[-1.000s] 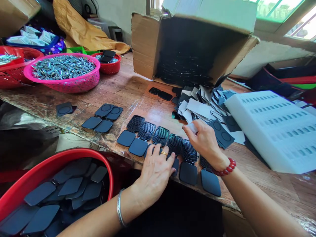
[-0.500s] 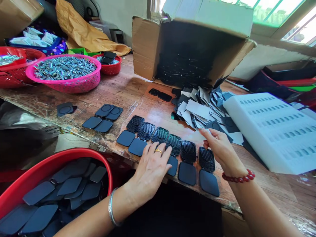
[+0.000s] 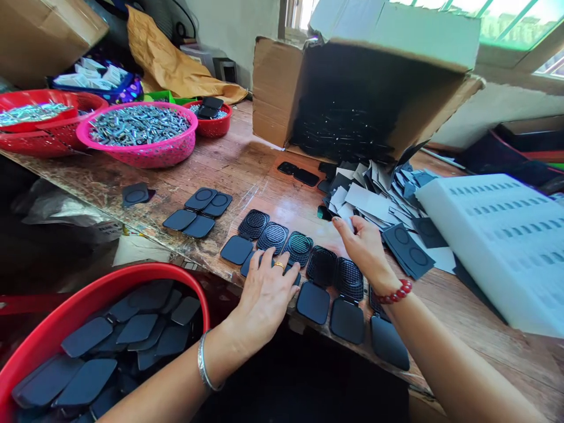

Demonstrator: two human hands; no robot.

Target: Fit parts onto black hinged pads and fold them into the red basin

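Note:
A row of black hinged cases lies unfolded along the table's front edge. Their upper halves, such as the grid-textured panel (image 3: 298, 248), face up beside smooth lower lids, such as the black lid (image 3: 312, 302). My left hand (image 3: 267, 294) rests palm down, fingers apart, over the second and third lids, partly covering them. My right hand (image 3: 363, 249) hovers above the right part of the row with thumb and fingers pinched. Something pale shows at its fingertips, too small to name. My right wrist and forearm partly hide the rightmost case (image 3: 390, 341).
Behind the row lie a pile of grey and black cards (image 3: 370, 194) and an open cardboard box (image 3: 275, 94). A white foam block (image 3: 497, 235) stands right. Pink basket (image 3: 141, 153) of metal parts sits back left. A red tub (image 3: 205, 305) of black pieces is front left.
My left hand has slid left along the row, uncovering the fourth lid and covering the second. My right hand has moved left from beside the rightmost case. The view has shifted slightly.

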